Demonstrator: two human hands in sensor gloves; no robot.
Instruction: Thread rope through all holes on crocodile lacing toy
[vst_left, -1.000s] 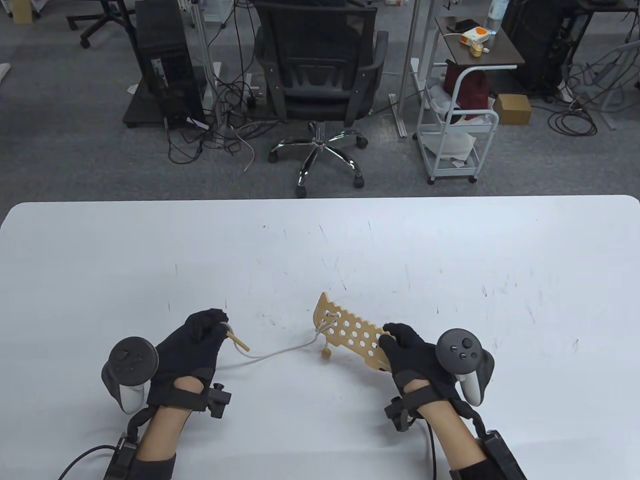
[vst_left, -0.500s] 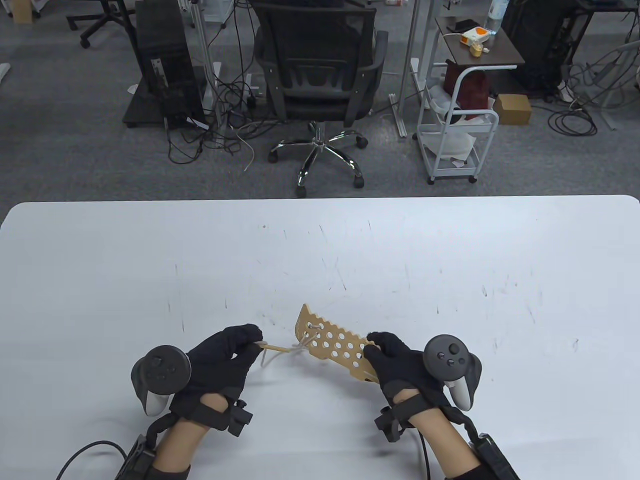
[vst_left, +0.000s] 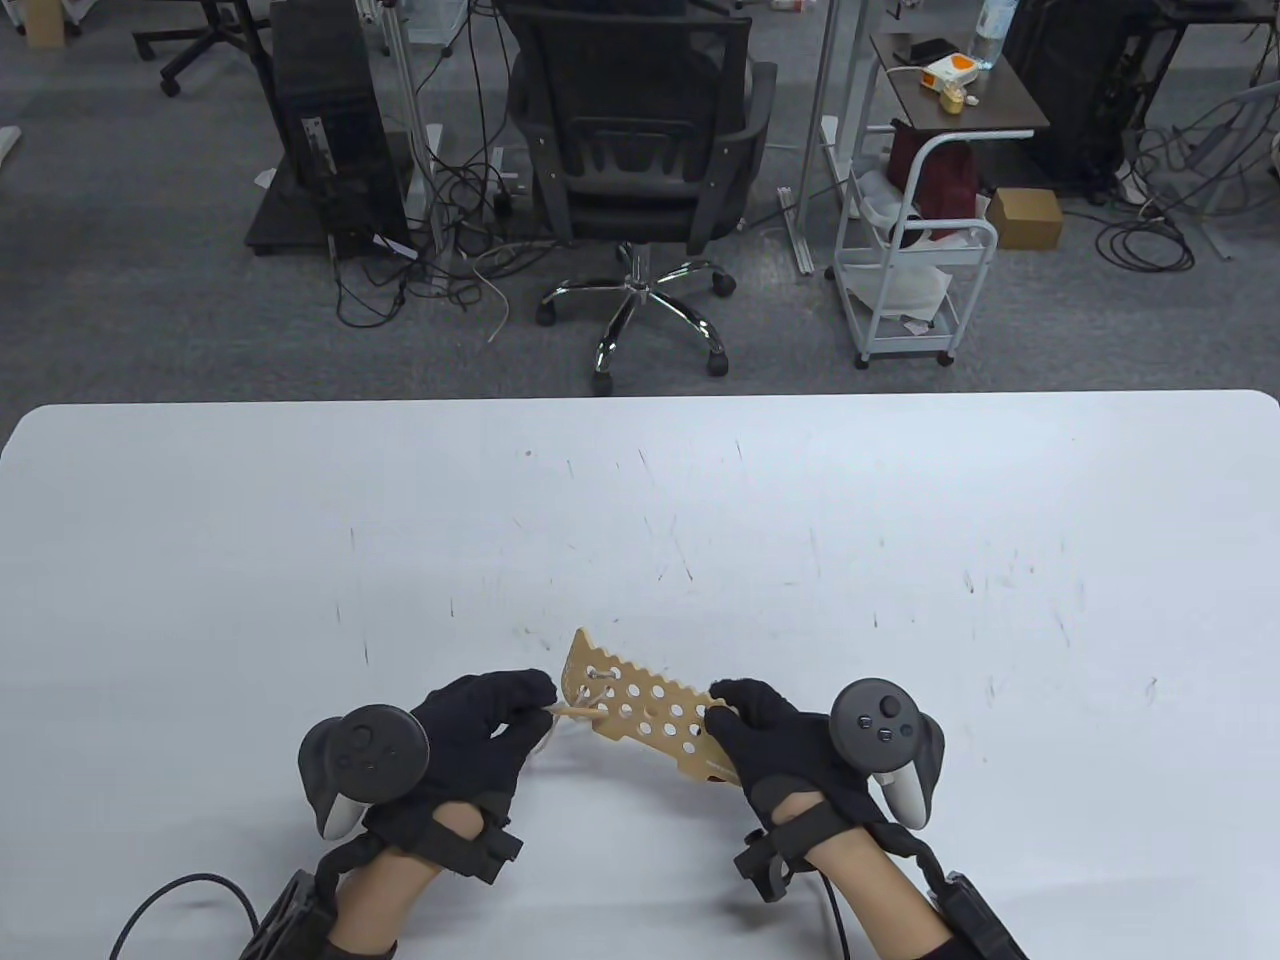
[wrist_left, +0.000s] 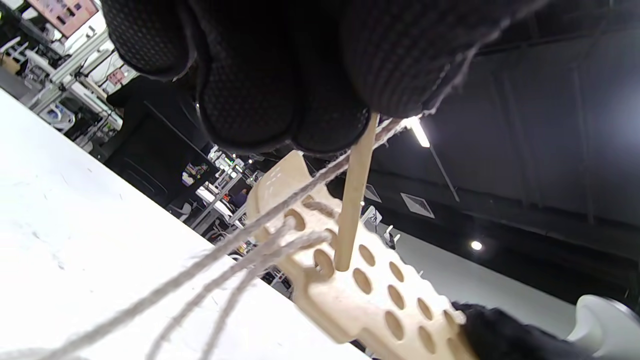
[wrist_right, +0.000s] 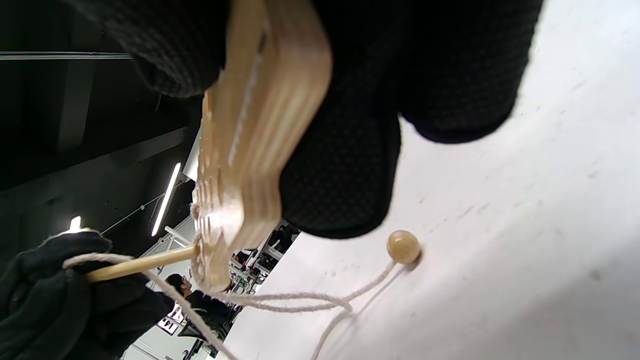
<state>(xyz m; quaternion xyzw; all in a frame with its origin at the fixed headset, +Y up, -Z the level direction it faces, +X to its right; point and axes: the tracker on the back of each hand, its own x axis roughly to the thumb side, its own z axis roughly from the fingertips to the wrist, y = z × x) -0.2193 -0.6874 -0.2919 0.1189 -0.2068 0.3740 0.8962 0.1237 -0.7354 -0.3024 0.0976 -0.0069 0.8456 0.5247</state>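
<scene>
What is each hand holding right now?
Left hand: pinches the wooden needle at a hole.
Right hand: grips the crocodile lacing board.

**Nothing readable here**

Went over all three views looking for text and came up with nothing legible. The crocodile lacing toy (vst_left: 650, 715) has a faint dark mark near its lower edge by the right hand (vst_left: 775, 735), but it's way too small to make out. Buttons on the trackers show no legible symbols. Background boxes and signs in the wrist views are just blurry colour patches.
</scene>
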